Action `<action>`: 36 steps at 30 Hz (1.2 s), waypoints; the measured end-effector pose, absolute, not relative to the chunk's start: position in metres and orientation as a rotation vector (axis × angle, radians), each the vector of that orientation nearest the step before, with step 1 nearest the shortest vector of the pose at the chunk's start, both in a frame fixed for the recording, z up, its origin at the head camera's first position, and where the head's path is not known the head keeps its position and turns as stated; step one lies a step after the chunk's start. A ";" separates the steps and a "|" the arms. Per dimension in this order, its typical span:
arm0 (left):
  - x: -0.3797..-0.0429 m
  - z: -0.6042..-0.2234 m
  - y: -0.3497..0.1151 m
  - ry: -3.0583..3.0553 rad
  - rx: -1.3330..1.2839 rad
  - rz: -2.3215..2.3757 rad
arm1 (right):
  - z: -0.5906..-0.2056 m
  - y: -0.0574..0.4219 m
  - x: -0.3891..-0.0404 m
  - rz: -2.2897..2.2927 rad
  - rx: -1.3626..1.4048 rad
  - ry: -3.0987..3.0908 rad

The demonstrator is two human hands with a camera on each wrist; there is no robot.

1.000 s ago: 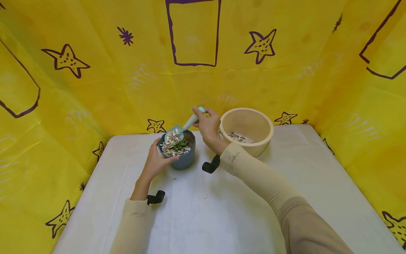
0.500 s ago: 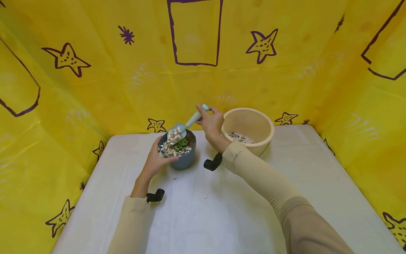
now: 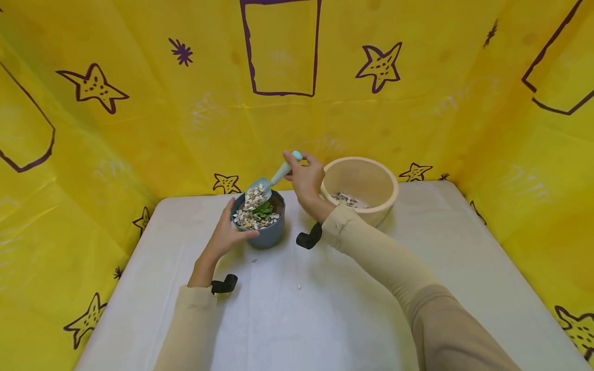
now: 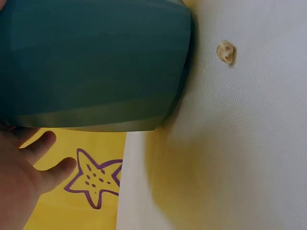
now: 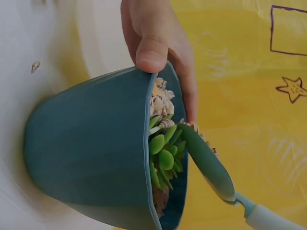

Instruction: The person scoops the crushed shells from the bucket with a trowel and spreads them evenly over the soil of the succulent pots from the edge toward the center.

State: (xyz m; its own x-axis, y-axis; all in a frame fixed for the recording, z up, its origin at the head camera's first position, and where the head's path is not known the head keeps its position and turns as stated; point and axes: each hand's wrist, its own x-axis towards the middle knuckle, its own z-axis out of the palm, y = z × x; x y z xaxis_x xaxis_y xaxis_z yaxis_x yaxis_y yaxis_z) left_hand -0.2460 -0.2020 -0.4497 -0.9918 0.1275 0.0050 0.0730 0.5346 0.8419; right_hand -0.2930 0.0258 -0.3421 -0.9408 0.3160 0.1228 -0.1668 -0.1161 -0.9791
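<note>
Near the far edge of the counter, the right hand pinches the scoop, slanting down leftward over the pot the left hand grips.

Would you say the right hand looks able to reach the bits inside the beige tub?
Probably yes: the tub beside the right hand is uncovered, though that hand's loaded scoop may need emptying first.

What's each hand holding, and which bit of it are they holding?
The right hand holds the scoop by its handle, near the end. The left hand grips the blue pot by its side, near the rim.
</note>
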 end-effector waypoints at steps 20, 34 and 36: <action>-0.245 -0.453 -0.191 2.797 0.129 1.556 | -0.342 0.030 -0.295 2.156 -0.200 -1.774; -0.250 -0.447 -0.205 2.694 0.184 1.439 | -0.342 0.039 -0.302 2.224 -0.296 -1.737; -0.254 -0.446 -0.208 2.662 0.203 1.437 | -0.341 0.039 -0.303 2.233 -0.300 -1.727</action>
